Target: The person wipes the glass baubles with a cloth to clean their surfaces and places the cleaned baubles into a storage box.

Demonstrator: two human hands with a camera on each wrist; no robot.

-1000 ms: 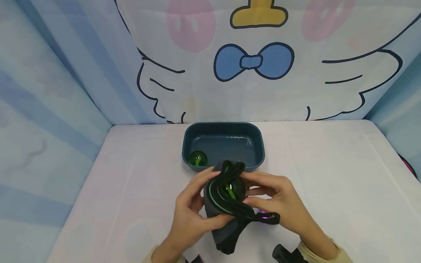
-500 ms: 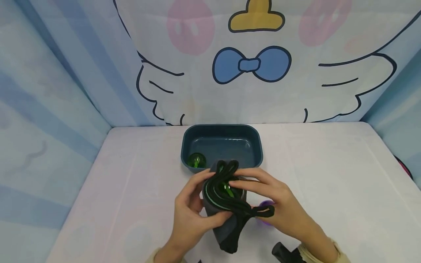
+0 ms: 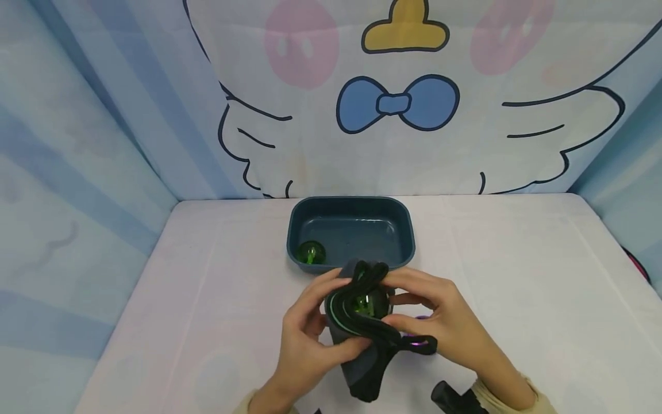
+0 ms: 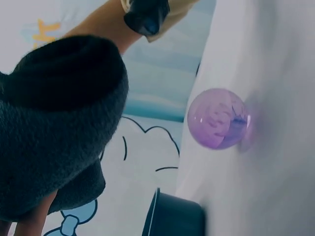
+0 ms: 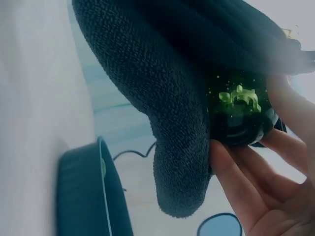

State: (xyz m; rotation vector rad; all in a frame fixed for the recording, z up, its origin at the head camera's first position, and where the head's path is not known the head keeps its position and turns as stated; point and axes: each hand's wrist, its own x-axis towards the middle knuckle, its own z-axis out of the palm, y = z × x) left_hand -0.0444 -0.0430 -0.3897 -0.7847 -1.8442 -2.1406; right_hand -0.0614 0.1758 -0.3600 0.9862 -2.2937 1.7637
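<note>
Your left hand (image 3: 305, 339) and right hand (image 3: 439, 322) keep pinching the dark pouch (image 3: 357, 333) between them, its mouth now spread wider than a moment ago, showing the green ball (image 3: 364, 303) inside, just this side of the tray (image 3: 351, 230).

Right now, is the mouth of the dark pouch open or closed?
Open. Both hands, left hand and right hand, grip the pouch at its mouth, and a green ball shows inside it.
</note>
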